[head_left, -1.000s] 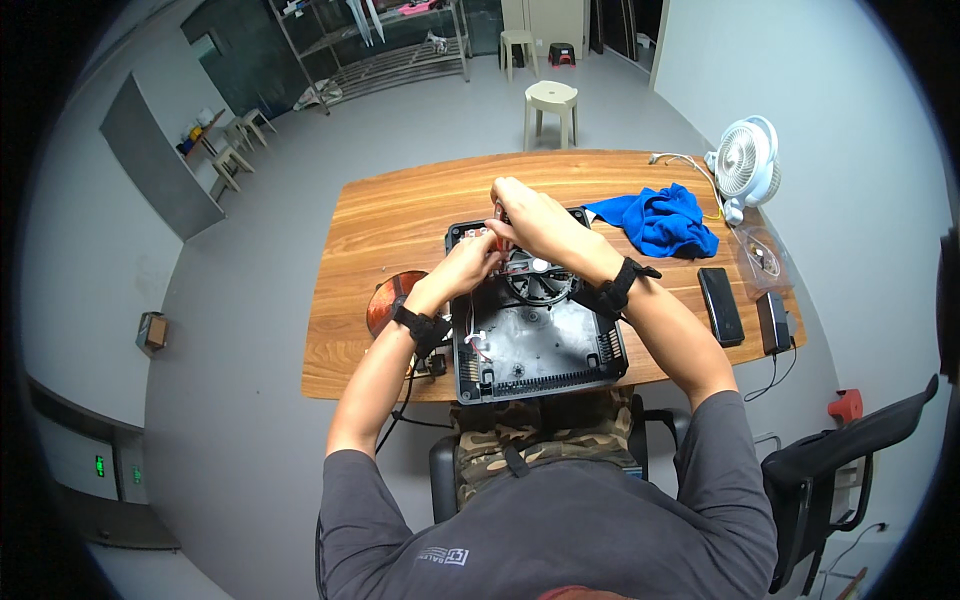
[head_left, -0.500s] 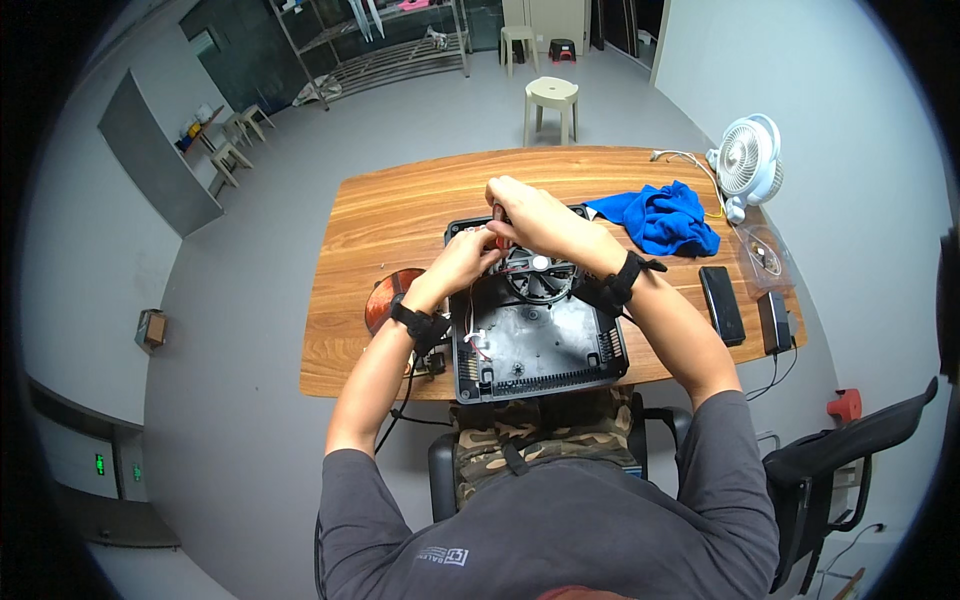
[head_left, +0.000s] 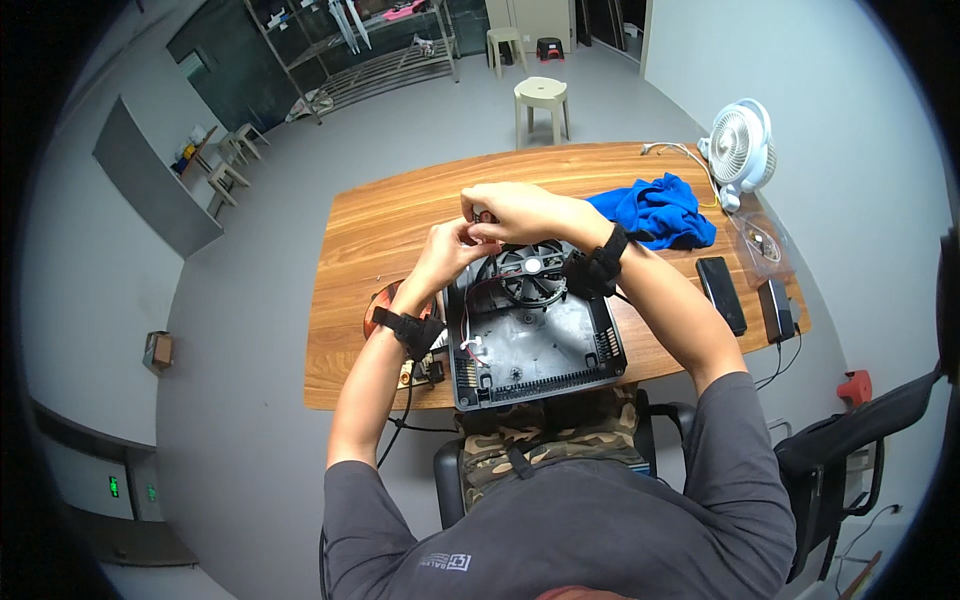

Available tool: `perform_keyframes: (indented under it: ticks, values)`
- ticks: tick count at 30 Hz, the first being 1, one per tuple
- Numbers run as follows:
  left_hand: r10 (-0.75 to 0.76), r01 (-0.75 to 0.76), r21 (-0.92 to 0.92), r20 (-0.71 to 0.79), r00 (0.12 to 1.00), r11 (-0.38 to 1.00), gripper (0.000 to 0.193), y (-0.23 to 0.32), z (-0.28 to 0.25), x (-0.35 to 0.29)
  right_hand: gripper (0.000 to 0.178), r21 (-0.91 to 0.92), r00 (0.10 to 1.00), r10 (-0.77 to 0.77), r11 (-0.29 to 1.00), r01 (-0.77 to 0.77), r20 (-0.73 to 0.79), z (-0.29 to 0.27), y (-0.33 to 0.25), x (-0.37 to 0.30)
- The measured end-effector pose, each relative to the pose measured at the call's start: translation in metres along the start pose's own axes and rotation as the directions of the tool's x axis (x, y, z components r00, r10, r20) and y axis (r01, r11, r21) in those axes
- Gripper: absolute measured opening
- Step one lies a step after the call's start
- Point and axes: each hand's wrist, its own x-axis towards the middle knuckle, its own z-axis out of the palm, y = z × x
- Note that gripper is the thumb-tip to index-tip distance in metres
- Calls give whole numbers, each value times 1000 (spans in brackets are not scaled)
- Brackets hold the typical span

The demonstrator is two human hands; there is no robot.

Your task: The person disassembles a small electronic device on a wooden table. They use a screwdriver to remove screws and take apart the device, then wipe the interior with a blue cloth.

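Observation:
A black plastic appliance housing (head_left: 540,350) lies inside-up at the table's near edge. A round black fan (head_left: 533,288) with a pale hub sits in it, and thin dark-red wires run along its left side. Over the housing's far left corner, my right hand (head_left: 520,212) is closed around a screwdriver (head_left: 486,216) with a red and dark handle. My left hand (head_left: 447,255) meets it there, thumb and fingers pinched together just below the handle. Whatever those fingertips hold is hidden, as is the tool's tip.
Left of the housing lie a copper-coloured coil disc (head_left: 382,305) and a small circuit board (head_left: 422,375). To the right are a blue cloth (head_left: 662,212), a black phone (head_left: 721,295), a black power adapter (head_left: 775,310), a clear plastic box (head_left: 762,248) and a white fan (head_left: 740,150).
Both hands have shifted slightly left together, still joined at the screwdriver. The right hand has turned a little, and less of the handle shows. The whole view has tilted slightly.

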Motion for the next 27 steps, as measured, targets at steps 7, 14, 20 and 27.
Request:
perform_keyframes:
  ticks: [7, 14, 20, 27]
  values:
    - [-30, 36, 77, -78, 997, 996, 26, 1, 6, 5, 50, -366, 949, 271, 876, -314, -163, 6, -18, 12]
    - [37, -38, -52, -27, 999, 998, 23, -7, 5, 0, 39, -259, 948, 303, 912, -319, -101, 2, -17, 10]
    - [19, -21, -116, -21, 1000, 993, 21, -26, 9, -2, 44, -185, 966, 259, 950, -250, 26, -8, -22, 5]
    - [-44, 49, 62, -82, 996, 997, 33, -21, 18, 2, 51, -377, 934, 346, 856, -355, -95, -4, -34, 13]
